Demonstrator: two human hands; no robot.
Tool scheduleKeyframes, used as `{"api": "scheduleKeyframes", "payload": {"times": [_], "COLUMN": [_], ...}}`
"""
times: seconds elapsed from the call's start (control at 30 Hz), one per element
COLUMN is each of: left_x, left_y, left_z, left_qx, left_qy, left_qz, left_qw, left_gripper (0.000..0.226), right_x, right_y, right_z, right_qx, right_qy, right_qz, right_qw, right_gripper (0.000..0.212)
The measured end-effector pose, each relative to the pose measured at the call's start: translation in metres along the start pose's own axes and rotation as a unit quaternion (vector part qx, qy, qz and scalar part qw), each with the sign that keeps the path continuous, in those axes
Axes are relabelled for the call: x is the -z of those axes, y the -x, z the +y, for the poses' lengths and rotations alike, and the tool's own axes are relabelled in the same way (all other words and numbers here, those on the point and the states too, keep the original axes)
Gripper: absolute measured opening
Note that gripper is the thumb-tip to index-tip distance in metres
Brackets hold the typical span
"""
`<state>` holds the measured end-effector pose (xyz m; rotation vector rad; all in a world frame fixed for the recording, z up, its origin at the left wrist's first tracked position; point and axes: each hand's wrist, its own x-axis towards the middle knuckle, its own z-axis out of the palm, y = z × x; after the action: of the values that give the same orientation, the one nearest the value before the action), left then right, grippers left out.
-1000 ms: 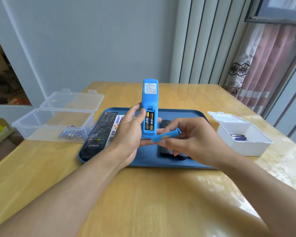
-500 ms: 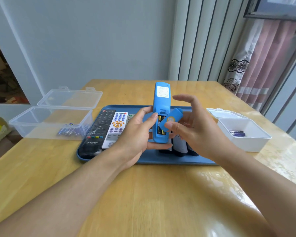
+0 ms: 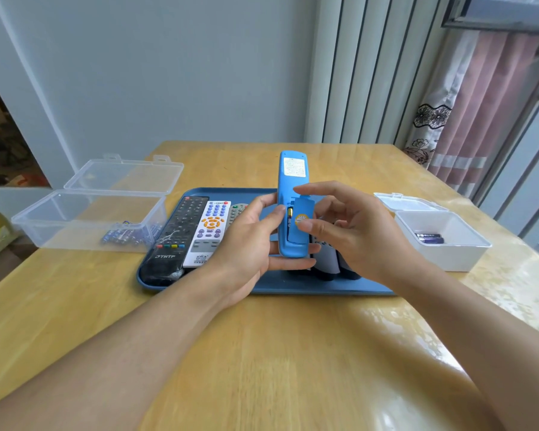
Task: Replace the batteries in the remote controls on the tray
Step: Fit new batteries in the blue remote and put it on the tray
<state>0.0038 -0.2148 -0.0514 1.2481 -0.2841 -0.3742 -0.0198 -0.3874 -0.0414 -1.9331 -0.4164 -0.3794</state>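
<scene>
A: So, where is the blue remote right now?

B: Upright above the blue tray, back side facing the camera. The left hand is wrapped around its lower half, thumb pressed on the left edge beside the battery bay.

A: And the right hand?

B: Its thumb and fingers pinch the battery cover and hold it against the bay, tilted a little and not seated flush. A sliver of a battery shows at the cover's left edge.

A: What else sits on the tray?

B: A black remote at the left, a white remote just beside it, then a grey remote partly hidden by the left hand. Dark remotes lie under the right hand; I cannot tell how many.

A: And off the tray?

B: On the wooden table, a clear box at the left with its lid open holds small blue batteries. A white box at the right, also open, has a couple of dark batteries inside
</scene>
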Motion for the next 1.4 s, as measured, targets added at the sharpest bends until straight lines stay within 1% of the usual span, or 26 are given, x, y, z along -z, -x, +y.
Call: {"api": "scheduleKeyframes", "payload": {"times": [0.23, 0.37, 0.53, 0.63, 0.73, 0.83, 0.93, 1.03, 1.1, 1.17, 1.23, 1.27, 1.33, 1.4], "left_x": [-0.001, -0.001, -0.003, -0.005, -0.005, -0.004, -0.004, -0.003, -0.002, -0.001, -0.001, -0.001, 0.0, 0.002], "left_y": [0.0, 0.0, 0.001, 0.002, 0.003, 0.004, 0.003, 0.0, -0.002, -0.003, -0.002, -0.001, -0.002, -0.002], "left_z": [0.0, -0.001, 0.0, 0.001, 0.001, 0.001, 0.001, 0.002, 0.004, 0.007, 0.012, 0.015, 0.019, 0.018], "left_qx": [-0.002, -0.013, -0.032, -0.04, -0.049, -0.044, -0.044, -0.047, -0.042, -0.017, 0.028, 0.048, 0.067, 0.069], "left_qy": [0.008, 0.0, -0.01, -0.026, -0.054, -0.057, -0.058, -0.019, 0.009, 0.059, 0.116, 0.138, 0.162, 0.158], "left_qz": [0.0, -0.005, -0.002, -0.005, -0.001, 0.01, 0.038, 0.067, 0.081, 0.078, 0.062, 0.05, 0.039, 0.054], "left_qw": [1.0, 1.0, 0.999, 0.999, 0.997, 0.997, 0.997, 0.996, 0.996, 0.995, 0.991, 0.988, 0.984, 0.984], "left_gripper": [0.029, 0.029, 0.029, 0.031, 0.032, 0.028, 0.022, 0.016, 0.018, 0.027, 0.039, 0.039, 0.028, 0.027], "right_x": [-0.001, 0.0, 0.003, 0.004, 0.001, -0.004, -0.006, -0.007, -0.007, -0.008, -0.008, -0.008, -0.009, -0.01], "right_y": [-0.001, -0.001, -0.001, -0.001, 0.001, 0.005, 0.006, 0.006, 0.007, 0.007, 0.007, 0.007, 0.009, 0.01], "right_z": [-0.001, 0.0, 0.002, 0.004, -0.002, -0.006, -0.001, 0.001, 0.001, 0.002, 0.002, 0.002, 0.001, -0.001], "right_qx": [0.013, 0.023, -0.002, -0.021, -0.013, 0.012, 0.054, 0.091, 0.101, 0.109, 0.117, 0.123, 0.136, 0.15], "right_qy": [-0.013, 0.024, 0.035, 0.06, 0.079, 0.09, 0.141, 0.195, 0.191, 0.18, 0.174, 0.174, 0.172, 0.168], "right_qz": [-0.009, 0.031, 0.067, 0.085, 0.08, 0.085, 0.084, 0.073, 0.069, 0.066, 0.062, 0.06, 0.053, 0.041], "right_qw": [1.0, 0.999, 0.997, 0.994, 0.994, 0.992, 0.985, 0.974, 0.974, 0.975, 0.976, 0.975, 0.974, 0.973], "right_gripper": [0.038, 0.042, 0.041, 0.05, 0.055, 0.052, 0.04, 0.03, 0.025, 0.023, 0.023, 0.023, 0.02, 0.023]}}
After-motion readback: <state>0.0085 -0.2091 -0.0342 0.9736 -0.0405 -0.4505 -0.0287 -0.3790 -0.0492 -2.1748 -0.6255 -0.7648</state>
